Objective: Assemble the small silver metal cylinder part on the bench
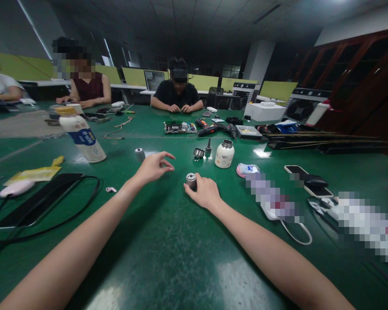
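Observation:
My right hand (204,192) has its thumb and fingers closed around a small grey metal cylinder (191,177), which looks like a small motor standing upright on the green table (168,258). Over the table to the left, my left hand (155,167) is open, fingers apart and nothing in them. Just behind it stands a second, similar metal cylinder (139,154). Beyond my right hand is a cream bottle (224,155) without a cap. A dark metal ring-like piece (198,153) and a dark upright fitting (208,148) are beside the bottle.
A milk bottle (84,137), a black tablet-like panel (39,200) with cables and a pink earbud (111,189) lie left. At right are a phone (307,181) and a pouch (271,198). A circuit board (180,127) and power drill (228,128) lie farther back. A co-worker (177,92) sits opposite.

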Demonstrator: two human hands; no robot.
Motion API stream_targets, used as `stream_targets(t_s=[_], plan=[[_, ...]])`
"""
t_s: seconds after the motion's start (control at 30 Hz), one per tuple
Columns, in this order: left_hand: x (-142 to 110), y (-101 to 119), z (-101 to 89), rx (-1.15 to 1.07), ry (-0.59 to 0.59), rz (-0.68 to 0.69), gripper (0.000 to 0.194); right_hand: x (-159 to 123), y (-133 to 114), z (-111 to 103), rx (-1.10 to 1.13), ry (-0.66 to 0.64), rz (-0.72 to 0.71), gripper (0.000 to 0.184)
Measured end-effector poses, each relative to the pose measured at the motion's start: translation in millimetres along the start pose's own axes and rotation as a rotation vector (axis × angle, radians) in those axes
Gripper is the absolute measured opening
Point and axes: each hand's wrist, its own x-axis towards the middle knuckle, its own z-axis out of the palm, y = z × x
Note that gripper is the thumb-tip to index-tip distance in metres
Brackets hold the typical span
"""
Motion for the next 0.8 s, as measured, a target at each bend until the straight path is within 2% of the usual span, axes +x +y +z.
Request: stream_targets(t_s=[0.1,0.17,0.37,0.53,0.6,0.7,0.8], plan=[[2.7,-24.7,-0.3,-0.029,-0.149,-0.051,0.033,0.3,0.5,1.5,-0.005,0.004,0.0,0.039],[3.1,-30.8,-0.3,-0.044,-0.196,-0.051,0.035,0.4,0.6,1.8,-0.008,-0.001,0.0,0.039],[4.6,-26.3,-7.6,0.043,-0.16,-0.021,0.043,0.1,-0.1,0.4,-0.004,-0.013,0.005,0.04],[3.9,-29.7,-2.8,0.079,-0.198,-0.067,0.039,0.3,-0.4,-0.4,-0.009,-0.023,0.011,0.04],[2.7,-23.2,-0.2,0.058,-0.152,-0.051,0.036,0.4,-0.2,0.4,-0.013,-0.017,0.011,0.04],[-0.3,-1.2,3.1,-0.024,-0.063,0.048,0.036,0.4,0.3,2.0,-0.013,0.0,0.004,0.039],[-4.4,23.0,8.7,-0.105,-0.078,0.18,0.036,0.1,0.9,2.8,-0.002,0.008,-0.005,0.037]])
